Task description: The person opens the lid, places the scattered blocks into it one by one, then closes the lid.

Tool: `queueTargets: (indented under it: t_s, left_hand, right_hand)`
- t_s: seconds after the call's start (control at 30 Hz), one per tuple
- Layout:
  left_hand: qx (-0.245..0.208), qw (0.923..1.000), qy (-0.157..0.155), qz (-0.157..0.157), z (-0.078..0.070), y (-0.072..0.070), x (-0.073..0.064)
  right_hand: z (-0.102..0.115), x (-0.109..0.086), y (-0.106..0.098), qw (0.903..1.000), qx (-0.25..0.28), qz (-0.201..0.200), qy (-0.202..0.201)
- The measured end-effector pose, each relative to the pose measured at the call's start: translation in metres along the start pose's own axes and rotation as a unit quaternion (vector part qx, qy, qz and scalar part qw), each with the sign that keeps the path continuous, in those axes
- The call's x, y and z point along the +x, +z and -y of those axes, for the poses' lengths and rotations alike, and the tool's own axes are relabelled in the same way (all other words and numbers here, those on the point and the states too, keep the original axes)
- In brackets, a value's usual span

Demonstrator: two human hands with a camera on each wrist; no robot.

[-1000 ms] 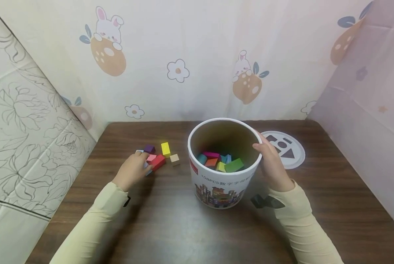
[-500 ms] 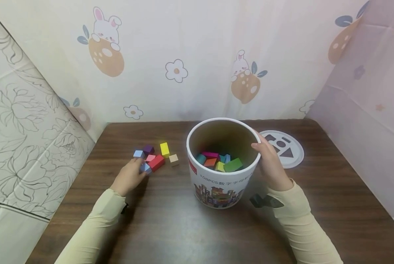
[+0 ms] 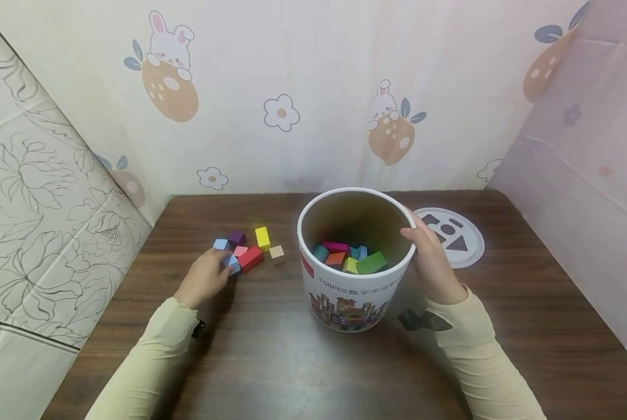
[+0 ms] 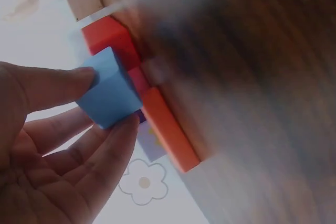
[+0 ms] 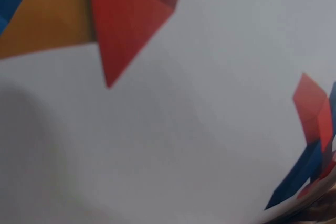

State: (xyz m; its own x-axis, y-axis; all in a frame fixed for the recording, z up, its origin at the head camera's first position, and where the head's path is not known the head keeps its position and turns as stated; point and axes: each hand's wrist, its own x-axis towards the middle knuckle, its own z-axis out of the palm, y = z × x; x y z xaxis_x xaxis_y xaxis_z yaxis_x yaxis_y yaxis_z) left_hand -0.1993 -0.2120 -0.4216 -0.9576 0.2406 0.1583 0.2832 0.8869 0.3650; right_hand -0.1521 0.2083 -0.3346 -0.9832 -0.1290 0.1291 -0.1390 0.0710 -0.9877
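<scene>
Fingers of the left hand pinch a blue block (right hand gripping a bucket).

One white, printed, cylindrical bucket stood between one left hand and one right hand. Left of the bucket were at least seven small coloured blocks; inside it, at least seven multicoloured pieces; right of it, one round white lid.

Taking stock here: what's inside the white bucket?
In the bucket lie a green block, an orange block, a yellow block, a magenta block, plus teal and blue blocks; anything beneath them is covered.
</scene>
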Motion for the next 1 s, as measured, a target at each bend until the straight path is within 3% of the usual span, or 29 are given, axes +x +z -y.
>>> queueTargets:
  t_s: [0.2, 0.37, 0.7, 1.0]
  left_hand:
    - [-0.048, 0.9987, -0.001, -0.018, -0.006, -0.011, 0.004]
    - [-0.100, 0.9942, 0.012, -0.037, -0.026, -0.029, 0.006]
    - [-0.152, 0.9823, 0.073, -0.082, -0.074, -0.068, 0.009]
    - [-0.193, 0.9606, 0.159, -0.121, -0.116, -0.078, 0.022]
  right_hand:
    - [0.000, 0.000, 0.000, 1.0000, 0.001, -0.002, -0.007]
    - [0.000, -0.001, 0.000, 1.0000, -0.004, -0.003, -0.002]
    - [0.000, 0.000, 0.000, 0.9999, -0.009, -0.004, -0.010]
    - [-0.001, 0.001, 0.000, 0.9998, -0.015, -0.006, -0.011]
